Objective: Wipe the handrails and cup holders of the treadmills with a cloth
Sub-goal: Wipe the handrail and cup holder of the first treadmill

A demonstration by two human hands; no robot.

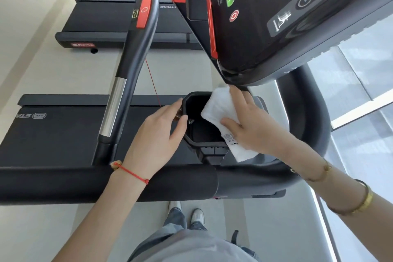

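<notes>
I see the right hand (253, 125) with straight fingers pressing the white cloth (221, 112) flat over the right rim of the black cup holder (204, 134), below the console (297, 17). My left hand (157, 134), fingers relaxed, rests on the holder's left edge, beside the handrail (131, 57)

The right hand (253, 125) hides part of the cloth (219, 108); its label print is unreadable.

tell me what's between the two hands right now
In the head view, the open mouth of the black cup holder lies between them: the left hand rests on its left rim, and the right hand presses the white cloth over its right rim.
</notes>
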